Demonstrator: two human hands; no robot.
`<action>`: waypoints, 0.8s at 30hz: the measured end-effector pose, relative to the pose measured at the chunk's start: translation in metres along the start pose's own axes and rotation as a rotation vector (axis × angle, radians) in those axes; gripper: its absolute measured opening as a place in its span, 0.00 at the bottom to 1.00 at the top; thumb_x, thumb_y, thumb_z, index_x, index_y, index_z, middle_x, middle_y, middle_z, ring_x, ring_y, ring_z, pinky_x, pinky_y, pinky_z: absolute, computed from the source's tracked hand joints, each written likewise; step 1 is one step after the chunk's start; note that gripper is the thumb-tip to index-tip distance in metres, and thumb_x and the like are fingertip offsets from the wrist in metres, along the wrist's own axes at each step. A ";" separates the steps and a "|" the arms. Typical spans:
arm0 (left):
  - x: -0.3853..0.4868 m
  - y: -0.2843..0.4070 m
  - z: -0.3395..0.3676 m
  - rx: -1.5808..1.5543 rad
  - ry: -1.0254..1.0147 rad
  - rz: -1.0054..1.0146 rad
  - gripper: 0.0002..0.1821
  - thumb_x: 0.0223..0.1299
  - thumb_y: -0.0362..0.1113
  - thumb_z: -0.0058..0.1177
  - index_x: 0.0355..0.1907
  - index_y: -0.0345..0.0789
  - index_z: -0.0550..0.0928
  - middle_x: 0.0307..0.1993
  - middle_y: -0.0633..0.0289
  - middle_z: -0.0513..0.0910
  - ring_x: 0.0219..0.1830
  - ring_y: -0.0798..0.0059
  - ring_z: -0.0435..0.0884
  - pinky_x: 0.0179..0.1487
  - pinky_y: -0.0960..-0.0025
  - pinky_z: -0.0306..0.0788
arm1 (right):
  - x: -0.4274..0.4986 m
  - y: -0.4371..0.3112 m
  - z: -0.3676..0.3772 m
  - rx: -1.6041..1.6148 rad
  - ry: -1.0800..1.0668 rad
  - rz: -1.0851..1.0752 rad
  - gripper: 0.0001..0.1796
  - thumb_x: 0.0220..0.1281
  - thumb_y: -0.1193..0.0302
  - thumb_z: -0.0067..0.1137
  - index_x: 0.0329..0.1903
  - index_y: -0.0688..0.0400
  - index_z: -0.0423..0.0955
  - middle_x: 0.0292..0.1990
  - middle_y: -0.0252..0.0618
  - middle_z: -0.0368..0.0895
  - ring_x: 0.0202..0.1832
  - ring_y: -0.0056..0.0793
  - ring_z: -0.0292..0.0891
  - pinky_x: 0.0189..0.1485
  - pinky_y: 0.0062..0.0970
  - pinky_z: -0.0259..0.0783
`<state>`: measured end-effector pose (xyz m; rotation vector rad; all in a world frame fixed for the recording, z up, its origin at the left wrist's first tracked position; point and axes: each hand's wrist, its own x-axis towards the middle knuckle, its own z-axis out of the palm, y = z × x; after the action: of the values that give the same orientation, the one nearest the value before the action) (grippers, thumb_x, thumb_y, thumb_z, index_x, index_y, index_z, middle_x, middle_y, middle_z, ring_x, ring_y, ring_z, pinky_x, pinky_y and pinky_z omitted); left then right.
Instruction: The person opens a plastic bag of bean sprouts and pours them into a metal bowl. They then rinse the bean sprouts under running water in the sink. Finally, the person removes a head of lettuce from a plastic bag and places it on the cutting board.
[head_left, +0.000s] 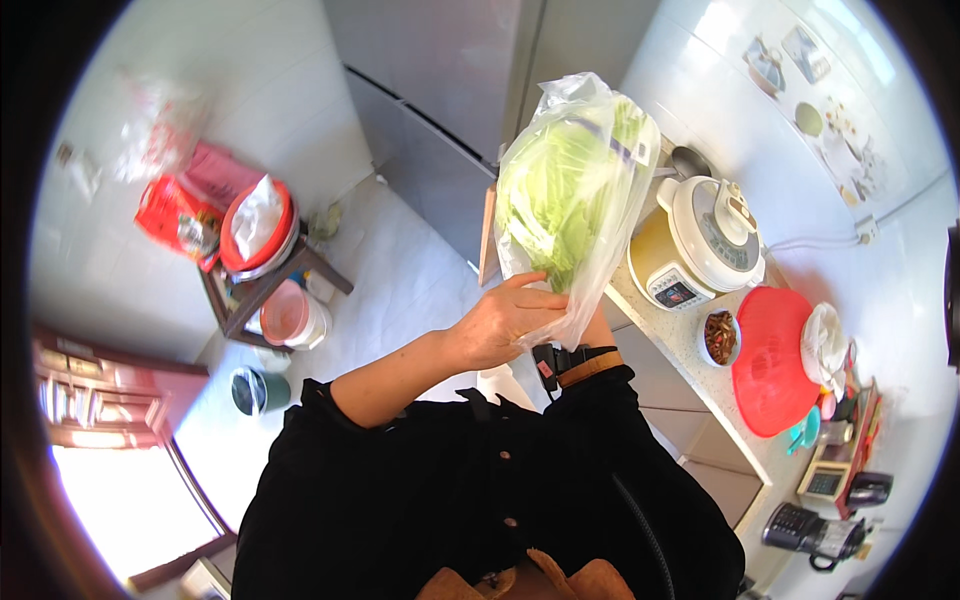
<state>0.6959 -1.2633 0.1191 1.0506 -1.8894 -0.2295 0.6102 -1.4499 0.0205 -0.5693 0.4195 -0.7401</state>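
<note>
A leafy green vegetable, perhaps lettuce or cabbage (559, 187), fills a clear plastic bag (619, 217) held up in front of me, between the fridge and the counter. My left hand (506, 319) grips the lower end of the bag, its fingers over the gathered plastic. My right hand is hidden behind the bag; only its wrist shows, with a strap and a small black device. The bag bears a purple stripe and a printed label.
On the counter (660, 330) at right stand a white electric pressure cooker (697, 244), a bowl of brown pieces (720, 337) and a red plastic basket (776, 367). The grey refrigerator (442, 97) is ahead. A stool (262, 300) with basins and a green bin (259, 390) are at left.
</note>
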 end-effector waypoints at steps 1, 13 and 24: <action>-0.015 0.021 -0.004 -0.042 -0.005 -0.064 0.18 0.50 0.28 0.63 0.47 0.35 0.83 0.51 0.58 0.81 0.53 0.61 0.79 0.66 0.52 0.65 | -0.018 0.004 0.007 -0.027 -0.017 0.031 0.36 0.66 0.40 0.44 0.65 0.54 0.64 0.60 0.38 0.70 0.58 0.34 0.68 0.60 0.32 0.66; -0.163 0.141 -0.118 -0.615 1.050 -0.758 0.34 0.67 0.58 0.44 0.66 0.34 0.68 0.60 0.57 0.73 0.63 0.66 0.70 0.64 0.61 0.63 | -0.170 0.067 0.097 -0.322 -0.382 0.503 0.35 0.66 0.42 0.45 0.64 0.55 0.65 0.59 0.38 0.72 0.56 0.33 0.70 0.59 0.31 0.67; -0.352 0.279 0.010 -1.028 1.791 -0.269 0.25 0.70 0.51 0.43 0.56 0.32 0.76 0.47 0.58 0.81 0.44 0.72 0.82 0.48 0.69 0.79 | -0.299 0.226 0.178 -0.583 -0.923 1.014 0.34 0.67 0.45 0.48 0.64 0.57 0.66 0.56 0.39 0.74 0.54 0.30 0.72 0.57 0.28 0.68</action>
<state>0.5994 -0.8314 0.0412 0.3485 0.0888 -0.2206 0.6220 -1.0378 0.0652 -1.0396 0.0023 0.6597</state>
